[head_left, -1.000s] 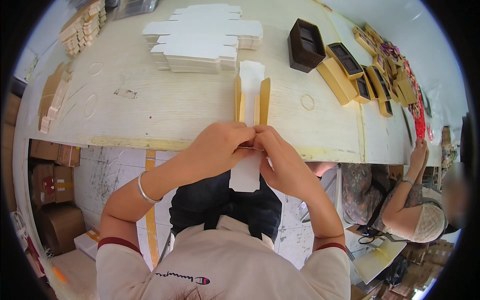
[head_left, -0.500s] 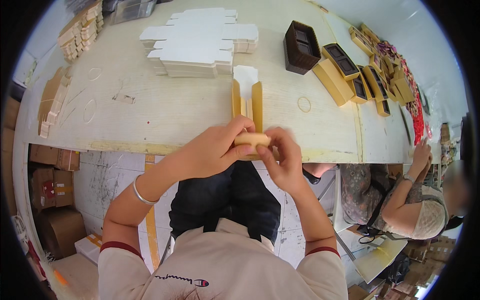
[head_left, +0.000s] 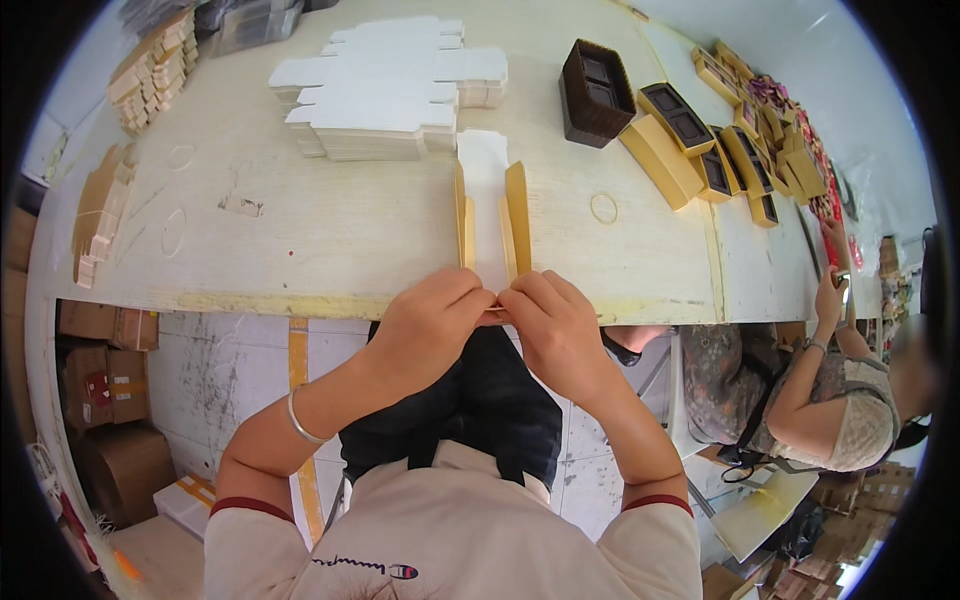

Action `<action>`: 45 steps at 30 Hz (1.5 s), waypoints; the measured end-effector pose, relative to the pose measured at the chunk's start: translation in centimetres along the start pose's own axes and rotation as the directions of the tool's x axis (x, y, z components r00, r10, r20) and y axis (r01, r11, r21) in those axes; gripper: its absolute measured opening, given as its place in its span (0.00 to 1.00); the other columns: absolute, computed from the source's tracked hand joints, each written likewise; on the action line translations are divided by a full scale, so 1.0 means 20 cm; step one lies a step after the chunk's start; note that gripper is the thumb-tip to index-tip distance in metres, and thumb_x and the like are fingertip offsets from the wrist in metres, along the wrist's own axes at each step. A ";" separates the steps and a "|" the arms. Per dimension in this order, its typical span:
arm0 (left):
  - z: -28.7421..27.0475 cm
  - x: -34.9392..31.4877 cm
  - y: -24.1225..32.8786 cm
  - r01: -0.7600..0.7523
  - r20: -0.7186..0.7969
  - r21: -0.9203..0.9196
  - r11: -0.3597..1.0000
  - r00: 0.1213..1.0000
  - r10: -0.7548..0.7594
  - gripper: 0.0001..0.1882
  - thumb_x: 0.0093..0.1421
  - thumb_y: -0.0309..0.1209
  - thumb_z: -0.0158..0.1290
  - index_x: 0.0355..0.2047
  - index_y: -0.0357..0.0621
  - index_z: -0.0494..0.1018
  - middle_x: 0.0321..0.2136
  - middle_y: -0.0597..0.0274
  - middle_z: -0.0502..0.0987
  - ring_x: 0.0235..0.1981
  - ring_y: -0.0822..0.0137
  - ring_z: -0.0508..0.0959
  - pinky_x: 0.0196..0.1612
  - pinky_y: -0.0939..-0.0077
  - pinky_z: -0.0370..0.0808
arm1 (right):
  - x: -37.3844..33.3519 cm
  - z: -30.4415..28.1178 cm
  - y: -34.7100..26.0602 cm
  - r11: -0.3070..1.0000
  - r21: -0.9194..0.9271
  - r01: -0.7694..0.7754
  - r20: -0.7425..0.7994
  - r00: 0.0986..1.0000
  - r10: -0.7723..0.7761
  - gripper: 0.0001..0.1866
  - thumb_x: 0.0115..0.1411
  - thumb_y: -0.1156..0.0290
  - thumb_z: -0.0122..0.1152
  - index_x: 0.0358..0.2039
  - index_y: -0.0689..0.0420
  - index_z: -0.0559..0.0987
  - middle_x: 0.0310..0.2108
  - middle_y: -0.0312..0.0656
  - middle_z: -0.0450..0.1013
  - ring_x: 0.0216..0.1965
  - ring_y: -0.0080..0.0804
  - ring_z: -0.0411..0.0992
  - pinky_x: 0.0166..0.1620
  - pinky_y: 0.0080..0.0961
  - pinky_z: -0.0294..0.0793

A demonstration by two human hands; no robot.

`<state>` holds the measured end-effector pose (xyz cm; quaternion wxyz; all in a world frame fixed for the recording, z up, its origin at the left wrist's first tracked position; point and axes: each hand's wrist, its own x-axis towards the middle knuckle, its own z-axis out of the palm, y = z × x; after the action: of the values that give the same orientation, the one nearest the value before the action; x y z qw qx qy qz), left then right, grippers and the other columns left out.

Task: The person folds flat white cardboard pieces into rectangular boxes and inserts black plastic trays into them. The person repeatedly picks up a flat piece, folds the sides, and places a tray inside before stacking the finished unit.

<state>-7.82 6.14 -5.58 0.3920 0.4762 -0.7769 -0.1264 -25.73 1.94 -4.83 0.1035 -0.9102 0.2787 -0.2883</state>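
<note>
A partly folded cardboard box [head_left: 487, 200], white inside and gold outside, lies at the table's front edge with its side walls standing up. Its far flap points away from me. My left hand [head_left: 443, 308] and my right hand [head_left: 545, 318] meet at its near end, fingers closed in a pinch on the cardboard. The fingertips almost touch each other, and the near flap is mostly hidden beneath them. Behind the box stands a stack of flat white box blanks [head_left: 375, 85].
Dark brown plastic trays [head_left: 597, 95] are stacked at the back right, beside gold boxes [head_left: 665, 160] with brown inserts. A rubber band [head_left: 604, 208] lies right of my box. More blanks [head_left: 103, 215] are at the left. A co-worker [head_left: 830, 400] sits at the right.
Both hands have come down toward the table's front edge, fingers now gripping the box's near end side by side. The near flap they were folding is now hidden. The co-worker's hands have shifted.
</note>
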 end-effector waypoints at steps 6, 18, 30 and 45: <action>-0.10 0.12 0.01 0.135 0.295 -0.028 0.990 0.948 -0.121 0.08 0.52 0.31 0.60 0.27 0.39 0.76 0.24 0.56 0.73 0.27 0.54 0.73 0.30 0.64 0.70 | 0.15 -0.12 0.03 0.977 0.115 -0.181 0.452 0.885 0.111 0.07 0.50 0.78 0.59 0.32 0.60 0.76 0.31 0.45 0.70 0.32 0.46 0.71 0.34 0.37 0.71; -0.26 0.27 0.00 -0.340 0.247 0.510 0.790 0.938 0.244 0.14 0.47 0.40 0.63 0.28 0.44 0.75 0.34 0.67 0.75 0.44 0.63 0.69 0.52 0.65 0.64 | 0.05 -0.10 0.14 0.999 -0.053 0.010 0.020 1.000 -0.009 0.07 0.47 0.75 0.66 0.21 0.58 0.74 0.18 0.41 0.67 0.24 0.42 0.67 0.27 0.36 0.64; -0.22 0.17 -0.14 -0.360 0.365 0.056 0.931 0.875 0.317 0.13 0.44 0.37 0.64 0.25 0.45 0.73 0.33 0.67 0.75 0.38 0.65 0.73 0.41 0.75 0.72 | 0.02 -0.20 0.14 0.986 0.135 0.095 0.160 0.980 -0.117 0.19 0.48 0.77 0.65 0.43 0.59 0.77 0.35 0.44 0.70 0.38 0.41 0.69 0.41 0.32 0.70; -0.24 0.17 -0.17 -0.235 0.401 -0.136 0.962 0.875 0.270 0.13 0.46 0.35 0.64 0.30 0.44 0.75 0.30 0.65 0.75 0.33 0.61 0.74 0.37 0.70 0.73 | 0.12 -0.08 0.20 0.954 0.267 0.138 0.134 0.975 -0.179 0.15 0.46 0.65 0.71 0.25 0.58 0.72 0.23 0.41 0.63 0.28 0.40 0.65 0.33 0.32 0.67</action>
<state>-3.01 2.41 -2.65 0.2501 0.3160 -0.8920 -0.2050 -26.81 -2.79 -3.85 0.2181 -0.9286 0.1561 -0.2566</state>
